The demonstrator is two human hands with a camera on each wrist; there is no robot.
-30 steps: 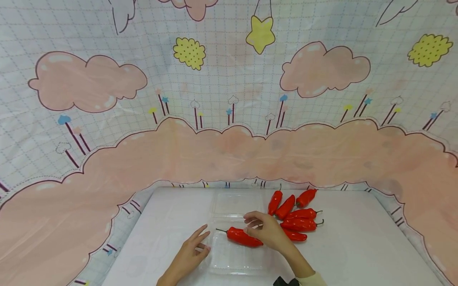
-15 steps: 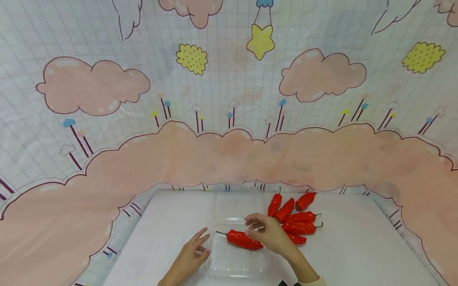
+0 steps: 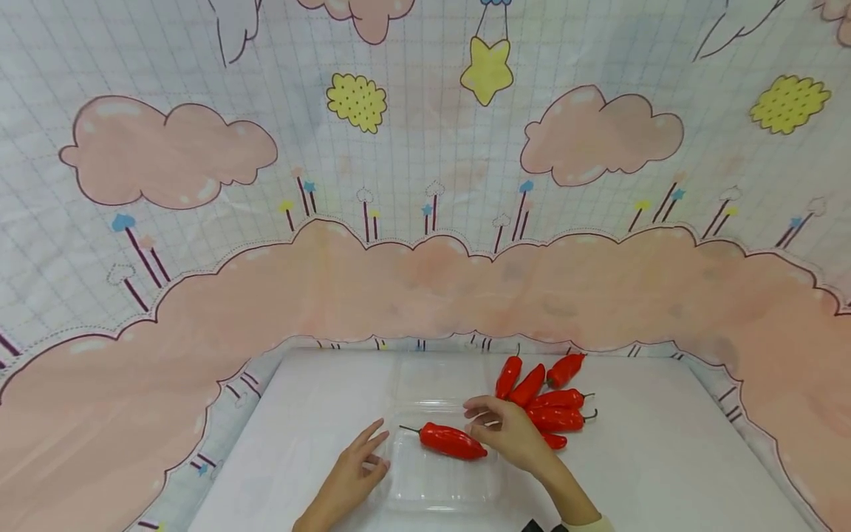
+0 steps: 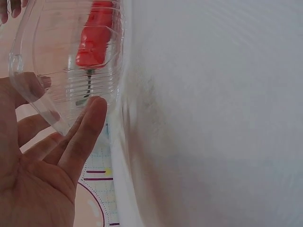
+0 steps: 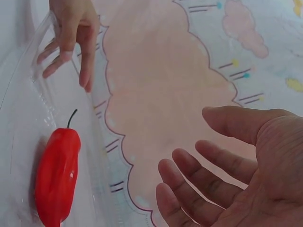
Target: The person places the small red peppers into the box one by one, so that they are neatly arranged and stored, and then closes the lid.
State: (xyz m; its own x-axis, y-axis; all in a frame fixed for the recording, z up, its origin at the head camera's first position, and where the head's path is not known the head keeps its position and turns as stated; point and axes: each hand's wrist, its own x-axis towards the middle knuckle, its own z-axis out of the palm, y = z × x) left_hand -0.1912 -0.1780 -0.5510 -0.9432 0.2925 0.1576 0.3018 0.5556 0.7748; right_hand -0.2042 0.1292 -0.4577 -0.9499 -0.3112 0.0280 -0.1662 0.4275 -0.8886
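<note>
Glossy, long red pepper [image 3: 452,442] with thin dark stem [image 5: 70,120] lies in clear plastic container [image 3: 442,485]. Left hand [image 3: 349,471] and right hand [image 3: 515,434] released, fingers loose. Head view alone shows 6 more red peppers [image 3: 557,419].

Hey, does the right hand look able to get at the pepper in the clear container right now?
Probably yes: the right hand holds nothing and is close to the red pepper, and the clear container lies open with nothing covering that pepper.
</note>
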